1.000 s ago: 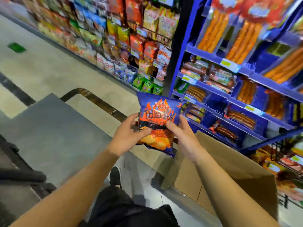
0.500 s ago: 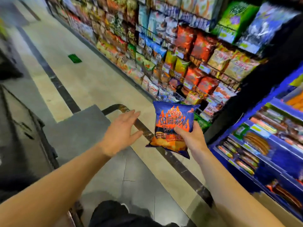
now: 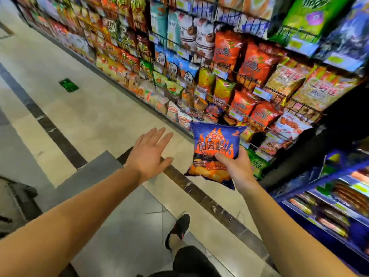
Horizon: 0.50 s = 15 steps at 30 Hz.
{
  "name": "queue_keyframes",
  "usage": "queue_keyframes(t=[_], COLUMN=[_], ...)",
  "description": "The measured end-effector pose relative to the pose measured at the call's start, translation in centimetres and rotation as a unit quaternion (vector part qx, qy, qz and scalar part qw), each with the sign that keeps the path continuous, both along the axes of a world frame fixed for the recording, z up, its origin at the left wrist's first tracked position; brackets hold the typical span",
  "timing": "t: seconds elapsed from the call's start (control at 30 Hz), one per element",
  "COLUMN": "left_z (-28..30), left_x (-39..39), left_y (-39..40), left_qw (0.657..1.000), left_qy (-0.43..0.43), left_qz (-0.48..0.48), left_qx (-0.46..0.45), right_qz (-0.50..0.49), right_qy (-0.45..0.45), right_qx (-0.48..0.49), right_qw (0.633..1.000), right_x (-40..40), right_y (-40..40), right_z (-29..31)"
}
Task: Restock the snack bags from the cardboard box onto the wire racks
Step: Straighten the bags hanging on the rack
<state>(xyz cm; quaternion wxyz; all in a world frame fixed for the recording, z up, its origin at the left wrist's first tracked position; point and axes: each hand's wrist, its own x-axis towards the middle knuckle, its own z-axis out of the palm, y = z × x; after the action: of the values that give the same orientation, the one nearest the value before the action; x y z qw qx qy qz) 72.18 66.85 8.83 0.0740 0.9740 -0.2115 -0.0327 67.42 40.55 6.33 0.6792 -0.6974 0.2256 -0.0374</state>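
A blue snack bag (image 3: pixel 214 142) with orange flames and pictured chips is held upright in front of me. My right hand (image 3: pixel 235 166) grips its lower right part, thumb on the front. My left hand (image 3: pixel 148 154) hovers to the left of the bag with fingers spread straight, holding nothing. Beyond the bag rise the black wire racks (image 3: pixel 249 76), packed with orange, yellow, blue and green snack bags. The cardboard box is out of view.
A blue shelf unit (image 3: pixel 329 206) with packaged sausages stands at the lower right. The aisle floor (image 3: pixel 89 116) stretches left and ahead, with a dark stripe and a green floor marker (image 3: pixel 68 84). My foot (image 3: pixel 178 229) in a dark shoe is below.
My left hand let go of the bag and spread open to the left. The view turned from the blue shelves and the box toward the wire racks, and the bag moved closer to them.
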Motion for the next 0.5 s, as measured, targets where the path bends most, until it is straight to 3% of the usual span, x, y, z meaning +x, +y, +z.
queue_keyframes(t=[0.17, 0.33, 0.5], left_z=[-0.9, -1.1, -2.3], left_x=[11.0, 19.4, 26.8], left_y=[-1.9, -4.5, -9.1], left_qw=[0.999, 0.997, 0.970], left_qy=[0.008, 0.031, 0.182], left_qz=[-0.028, -0.070, -0.042], left_qx=[0.018, -0.020, -0.156], right_qz=[-0.027, -0.064, -0.096], right_qy=[0.021, 0.031, 0.032], right_qx=[0.009, 0.032, 0.076], right_qw=[0.999, 0.997, 0.992], right_x=[9.7, 16.6, 22.0], right_y=[-1.9, -3.8, -4.3], right_z=[-1.3, -1.2, -1.8])
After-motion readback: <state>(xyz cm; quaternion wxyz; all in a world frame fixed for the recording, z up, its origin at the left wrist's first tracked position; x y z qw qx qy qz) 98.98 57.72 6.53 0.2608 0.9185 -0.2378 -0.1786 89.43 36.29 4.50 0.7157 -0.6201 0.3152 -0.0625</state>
